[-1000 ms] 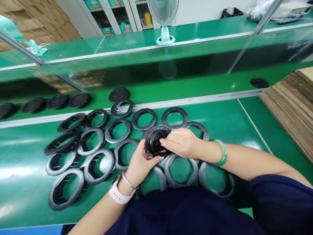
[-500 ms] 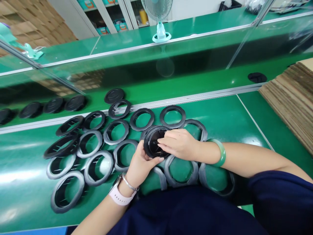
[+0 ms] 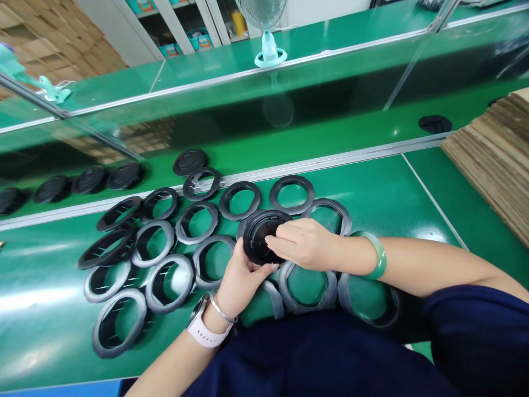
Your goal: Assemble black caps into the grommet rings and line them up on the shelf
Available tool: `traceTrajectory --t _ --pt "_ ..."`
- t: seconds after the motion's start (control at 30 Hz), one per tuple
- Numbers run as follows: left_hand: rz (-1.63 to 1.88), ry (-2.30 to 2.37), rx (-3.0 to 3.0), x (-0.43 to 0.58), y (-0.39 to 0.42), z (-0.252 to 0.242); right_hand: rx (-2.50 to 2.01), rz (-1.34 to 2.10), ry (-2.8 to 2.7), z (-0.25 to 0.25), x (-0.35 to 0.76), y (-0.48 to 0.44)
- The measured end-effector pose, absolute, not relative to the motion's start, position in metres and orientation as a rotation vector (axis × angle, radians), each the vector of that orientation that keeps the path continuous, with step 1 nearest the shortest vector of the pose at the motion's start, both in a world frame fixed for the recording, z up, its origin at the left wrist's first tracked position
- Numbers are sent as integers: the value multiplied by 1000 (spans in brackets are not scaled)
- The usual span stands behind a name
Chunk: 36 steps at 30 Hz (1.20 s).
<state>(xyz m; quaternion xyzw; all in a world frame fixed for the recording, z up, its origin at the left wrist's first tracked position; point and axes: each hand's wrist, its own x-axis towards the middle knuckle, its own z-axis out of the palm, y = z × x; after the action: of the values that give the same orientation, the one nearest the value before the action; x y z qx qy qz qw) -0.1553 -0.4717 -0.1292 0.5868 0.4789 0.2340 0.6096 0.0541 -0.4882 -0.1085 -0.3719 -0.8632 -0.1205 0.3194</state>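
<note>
My left hand grips the lower left rim of a round black plastic part held just above the green bench. My right hand lies over the right side of that part, fingers curled and pressing into its middle. Several grey-black rings lie flat on the bench all round the hands, one ring directly below my right hand. A white watch is on my left wrist, a green bangle on my right.
Black round lids sit in a row on the conveyor belt behind the metal rail, another lid at far right. A stack of flat cardboard lies at the right. A small fan stands on the upper shelf.
My right hand's fingers have shifted slightly left over the black part's middle. My left hand keeps its hold on the rim. The view has drifted a little.
</note>
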Motion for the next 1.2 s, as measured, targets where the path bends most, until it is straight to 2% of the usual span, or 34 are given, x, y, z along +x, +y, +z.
traceTrajectory --t 0.2,0.7,1.2 --pt "552 1072 1310 -151 -472 -126 -883 -474 -2308 -106 55 -490" --pt "549 1047 1289 -152 -472 -124 -1100 85 -2217 -115 57 -482" --pt "576 1102 1398 -152 -473 -122 -1111 82 -2403 -109 56 -485"
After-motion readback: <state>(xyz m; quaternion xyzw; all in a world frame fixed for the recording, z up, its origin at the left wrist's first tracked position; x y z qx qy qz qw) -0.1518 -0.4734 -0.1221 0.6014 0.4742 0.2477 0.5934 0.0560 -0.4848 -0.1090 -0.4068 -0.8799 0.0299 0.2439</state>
